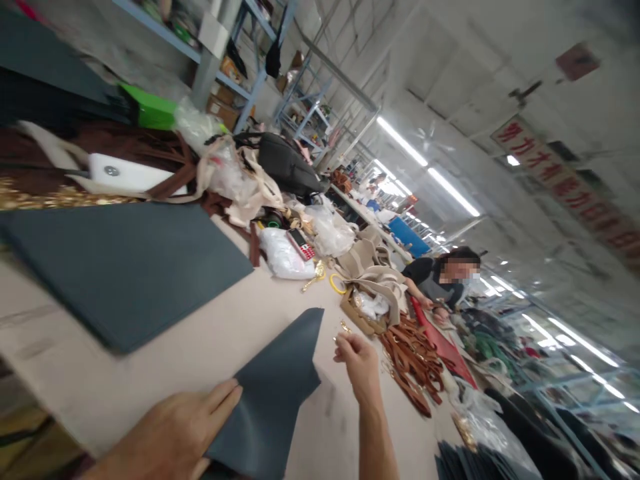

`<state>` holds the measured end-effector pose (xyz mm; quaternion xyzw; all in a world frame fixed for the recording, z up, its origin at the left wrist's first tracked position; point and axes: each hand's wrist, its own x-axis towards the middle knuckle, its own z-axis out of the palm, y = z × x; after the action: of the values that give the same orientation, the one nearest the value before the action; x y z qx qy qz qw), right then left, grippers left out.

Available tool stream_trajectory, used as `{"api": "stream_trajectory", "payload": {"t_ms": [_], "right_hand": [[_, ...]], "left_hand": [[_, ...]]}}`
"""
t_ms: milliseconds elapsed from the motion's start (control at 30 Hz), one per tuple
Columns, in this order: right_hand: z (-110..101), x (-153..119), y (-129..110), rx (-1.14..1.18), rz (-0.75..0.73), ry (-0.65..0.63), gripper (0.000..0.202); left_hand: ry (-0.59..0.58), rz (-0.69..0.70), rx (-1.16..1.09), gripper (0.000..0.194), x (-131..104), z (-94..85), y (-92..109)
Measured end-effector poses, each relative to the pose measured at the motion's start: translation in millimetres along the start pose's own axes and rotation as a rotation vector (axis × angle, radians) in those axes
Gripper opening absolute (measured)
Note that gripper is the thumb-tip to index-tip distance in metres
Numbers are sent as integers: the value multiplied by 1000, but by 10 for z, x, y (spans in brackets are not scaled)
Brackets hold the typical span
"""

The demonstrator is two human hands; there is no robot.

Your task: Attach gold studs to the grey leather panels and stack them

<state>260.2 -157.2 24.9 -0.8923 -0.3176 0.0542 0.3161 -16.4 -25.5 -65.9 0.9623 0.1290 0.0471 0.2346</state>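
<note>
My left hand [170,433] lies flat at the bottom of the view, its fingertips resting on the near edge of a dark grey leather piece [275,393] spread on the beige table [190,360]. My right hand [357,363] is raised just right of that piece, fingers pinched together; whether something small sits between them I cannot tell. A small gold metal part [345,327] lies just beyond its fingertips. A stack of larger dark grey sheets [120,267] lies to the left.
Brown leather straps [413,360], a tan bag [370,300], plastic bags [285,257], a calculator [301,245] and a black bag [287,167] crowd the far table. A co-worker [440,283] sits at the far side. Shelving [240,60] stands behind.
</note>
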Motion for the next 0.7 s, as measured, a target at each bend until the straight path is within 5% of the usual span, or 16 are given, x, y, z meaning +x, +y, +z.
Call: {"api": "stream_trajectory", "payload": {"t_ms": [133, 267, 400, 700], "right_hand": [[278, -381, -539, 370, -84, -291, 27], [649, -620, -869, 236, -139, -523, 13], [848, -631, -890, 99, -158, -580, 14], [889, -538, -882, 173, -33, -693, 12]], "left_hand": [[-103, 25, 27, 74, -3, -360, 167], [-81, 71, 54, 52, -33, -441, 176], [-61, 98, 52, 38, -47, -419, 157], [-45, 101, 23, 36, -37, -370, 173]]}}
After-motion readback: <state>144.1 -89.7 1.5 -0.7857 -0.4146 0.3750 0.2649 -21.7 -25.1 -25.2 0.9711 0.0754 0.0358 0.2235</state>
